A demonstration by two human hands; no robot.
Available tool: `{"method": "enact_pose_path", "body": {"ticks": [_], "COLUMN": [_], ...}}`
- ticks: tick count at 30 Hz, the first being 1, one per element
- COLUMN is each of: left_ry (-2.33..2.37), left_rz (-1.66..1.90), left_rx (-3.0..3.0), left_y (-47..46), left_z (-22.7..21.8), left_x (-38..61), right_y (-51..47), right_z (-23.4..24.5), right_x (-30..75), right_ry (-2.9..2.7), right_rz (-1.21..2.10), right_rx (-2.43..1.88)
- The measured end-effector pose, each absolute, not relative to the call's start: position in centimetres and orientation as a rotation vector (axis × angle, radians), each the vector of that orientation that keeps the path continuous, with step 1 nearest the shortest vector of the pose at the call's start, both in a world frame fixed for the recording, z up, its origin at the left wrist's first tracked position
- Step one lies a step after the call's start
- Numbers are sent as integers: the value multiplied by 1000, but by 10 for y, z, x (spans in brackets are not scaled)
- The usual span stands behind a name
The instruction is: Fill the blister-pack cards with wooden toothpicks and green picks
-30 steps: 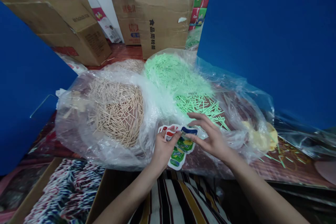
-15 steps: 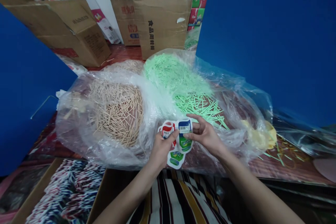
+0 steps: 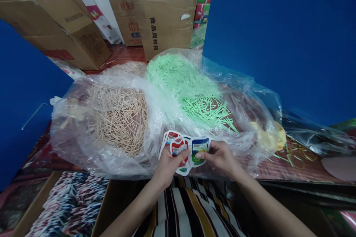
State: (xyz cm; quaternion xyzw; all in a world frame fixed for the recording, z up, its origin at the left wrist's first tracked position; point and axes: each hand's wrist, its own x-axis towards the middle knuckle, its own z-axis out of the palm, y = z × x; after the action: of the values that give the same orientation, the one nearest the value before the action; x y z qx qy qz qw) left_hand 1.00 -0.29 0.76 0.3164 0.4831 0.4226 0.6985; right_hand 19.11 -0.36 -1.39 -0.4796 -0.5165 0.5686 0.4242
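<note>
My left hand (image 3: pixel 167 163) pinches a fanned stack of small printed paper labels (image 3: pixel 178 146) in red, white and green. My right hand (image 3: pixel 218 155) grips the blue and green label (image 3: pixel 199 147) at the right end of that stack, fingers curled round its edge. Both hands hover at the near edge of a big clear plastic bag (image 3: pixel 155 118). Inside the bag, a heap of plain wooden sticks (image 3: pixel 116 114) lies to the left and a heap of pale green sticks (image 3: pixel 191 89) to the right, just beyond my fingers.
Cardboard boxes (image 3: pixel 63 26) stand at the back, one with printed characters (image 3: pixel 164 18). Blue panels (image 3: pixel 278 37) wall both sides. A box of red, white and blue pieces (image 3: pixel 72 203) sits at lower left. Yellow material (image 3: pixel 267 137) and rubber bands (image 3: pixel 297 152) lie at right. Striped cloth (image 3: pixel 183 211) covers my lap.
My right hand has closed from spread fingers onto the blue and green label. Both hands and the labels dropped lower and closer to me; the view shifted slightly.
</note>
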Motion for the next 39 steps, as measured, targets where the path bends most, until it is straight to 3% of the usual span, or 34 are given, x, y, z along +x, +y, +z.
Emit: {"method": "enact_pose_path", "body": {"ticks": [4,13,17,21,27,33,39], "left_ry": [1094,1121,1114,1016,851,754,716], "left_rz": [871,865,853,1068,1274,1382,1304], "left_rx": [838,914,1069,1369,1688,1977,1811], "left_y": [-13,-8,-3,-3,-3,-2,-3], "left_z": [-4,-10,1,6,5,-1,6], "left_x": [12,27,24,17,1,-7,-6], "right_y": [-29,-39,-37,-34,-28,-29,-26], "right_z": [-24,-23,-16,-11,-7,-9,-3], "right_x": [200,201,201,203,205,213,211], "right_ry": [-1244,-955,-1236,-1624,-1740,-1901,-1925], "right_rz": [1266,1341,1024,671,304,201,286], "right_rx": [-1312,-1302,-1303,-1109,-930,-812,-790]}}
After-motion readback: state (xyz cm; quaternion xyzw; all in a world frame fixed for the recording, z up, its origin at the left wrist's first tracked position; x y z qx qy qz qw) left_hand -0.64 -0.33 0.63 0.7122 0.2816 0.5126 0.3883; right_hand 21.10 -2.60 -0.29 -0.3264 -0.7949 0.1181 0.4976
